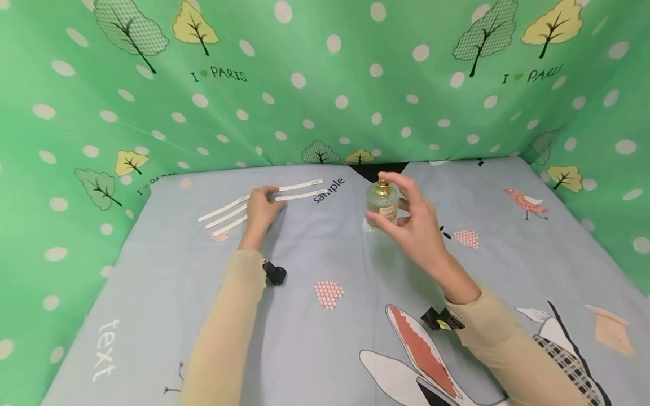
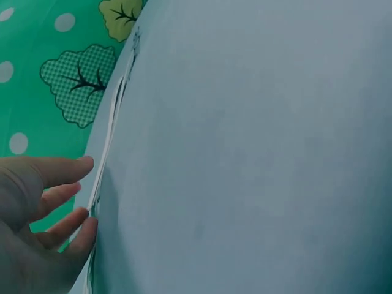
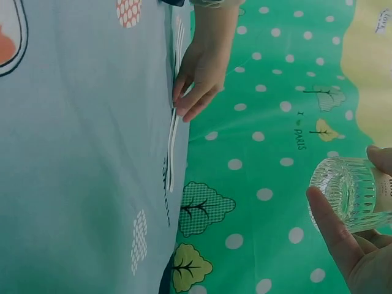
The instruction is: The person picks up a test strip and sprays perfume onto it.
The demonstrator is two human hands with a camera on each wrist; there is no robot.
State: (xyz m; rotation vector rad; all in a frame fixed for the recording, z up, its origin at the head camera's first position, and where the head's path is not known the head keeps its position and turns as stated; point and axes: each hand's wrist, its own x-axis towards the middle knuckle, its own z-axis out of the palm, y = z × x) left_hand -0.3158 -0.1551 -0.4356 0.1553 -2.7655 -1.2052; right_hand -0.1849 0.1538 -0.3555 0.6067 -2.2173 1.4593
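In the head view my right hand [image 1: 420,228] grips a clear glass perfume bottle [image 1: 378,204] with a gold spray top. Its index finger lies on the top, while the thumb supports the bottom edge. The ribbed glass base of the bottle [image 3: 349,193] shows in the right wrist view. Over at the left, my left hand [image 1: 260,211] is down at the table, thumb and finger pinching the near end of a white paper test strip [image 1: 302,196]. Another test strip [image 1: 299,185] lies just behind it. Several more strips [image 1: 223,208] lie side by side to the left, their right ends partly hidden by the hand.
A grey-blue printed cloth [image 1: 330,248] covers the table, with hearts, a rabbit and words on it. A green dotted curtain [image 1: 325,101] hangs behind the table and along both sides. Black wrist cameras [image 1: 275,273] sit at both sleeves.
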